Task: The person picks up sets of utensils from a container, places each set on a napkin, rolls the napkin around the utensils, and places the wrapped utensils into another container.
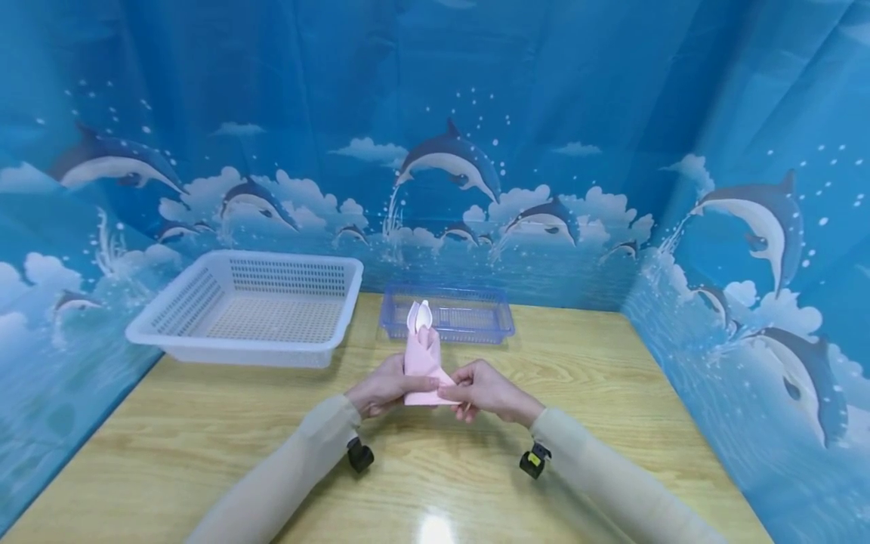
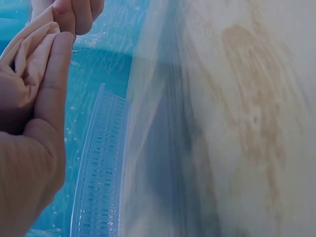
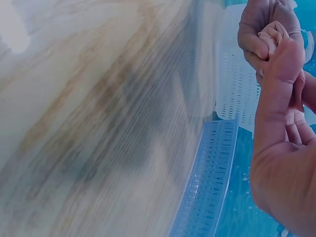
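A pink napkin (image 1: 421,361) is wrapped round white utensils, held above the table in front of me. One spoon (image 1: 424,313) sticks out of the top, with a second white utensil (image 1: 411,316) close beside it; their lower parts are hidden in the cloth. My left hand (image 1: 383,387) grips the bundle from the left, its thumb across the front. On the other side my right hand (image 1: 491,391) pinches the lower right corner of the napkin, drawn out to a point. Both wrist views show the folds of the napkin (image 2: 34,59) between the fingers.
Behind the hands a purple see-through basket (image 1: 476,329) stands on the wooden table (image 1: 578,355). A larger white basket (image 1: 258,351) is at the back left. A blue dolphin-print curtain (image 1: 578,113) closes off the back and sides.
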The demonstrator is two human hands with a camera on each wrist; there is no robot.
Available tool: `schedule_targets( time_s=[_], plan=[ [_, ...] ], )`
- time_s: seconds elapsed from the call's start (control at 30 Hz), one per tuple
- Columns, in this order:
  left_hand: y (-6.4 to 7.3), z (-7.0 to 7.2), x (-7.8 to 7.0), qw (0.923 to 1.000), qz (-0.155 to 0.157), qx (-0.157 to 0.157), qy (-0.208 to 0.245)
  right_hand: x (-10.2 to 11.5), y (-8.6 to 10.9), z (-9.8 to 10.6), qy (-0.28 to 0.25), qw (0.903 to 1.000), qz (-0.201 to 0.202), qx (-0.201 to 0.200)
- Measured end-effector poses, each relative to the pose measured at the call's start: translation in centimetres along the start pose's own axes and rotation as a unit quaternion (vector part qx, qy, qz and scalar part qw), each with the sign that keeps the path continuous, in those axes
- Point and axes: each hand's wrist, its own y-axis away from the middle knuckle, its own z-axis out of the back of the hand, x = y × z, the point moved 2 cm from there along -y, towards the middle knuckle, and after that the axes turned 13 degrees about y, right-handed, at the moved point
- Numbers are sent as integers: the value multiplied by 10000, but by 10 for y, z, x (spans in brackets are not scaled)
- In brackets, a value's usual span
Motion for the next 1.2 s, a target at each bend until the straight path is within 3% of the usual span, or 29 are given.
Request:
schedule_targets(
  time_s=[0.23, 0.4, 0.5, 0.63, 0.7, 0.77, 0.83, 0.9, 0.97, 1.03, 1.2],
  plan=[
    [2, 1, 1, 9997, -7, -237, -55, -4, 3, 1, -40, 9999, 67, -77],
    [1, 1, 0, 9990, -118, -423, 71, -4, 5, -1, 41, 9973, 322, -656],
    [-2, 1, 0, 9980, -208, -533, 268, -1, 5, -6, 666, 9827, 533, -1645],
    [-4, 0, 0, 9961, -304, -679, 483, 3, 6, -11, 1485, 9470, 631, -2777],
    [-4, 0, -1, 9951, -333, -742, 558, 4, 5, -12, 1596, 9423, 704, -2856],
    [-5, -1, -1, 9941, -387, -809, 609, 5, 5, -14, 1585, 9442, 708, -2799],
    [-6, -2, -1, 9928, -453, -873, 688, 5, 3, -16, 1208, 9553, 677, -2611],
    [-7, -4, -1, 9913, -531, -933, 762, 4, 2, -18, 562, 9676, 527, -2403],
    [-7, -4, 0, 9900, -606, -915, 882, 2, 0, -20, -176, 9741, 388, -2221],
    [-8, -5, 0, 9890, -625, -859, 1033, 2, -2, -22, -841, 9731, 259, -2127],
    [-7, -6, 0, 9900, -399, -689, 1162, -2, -6, -22, -1991, 9598, -18, -1979]
  ],
)
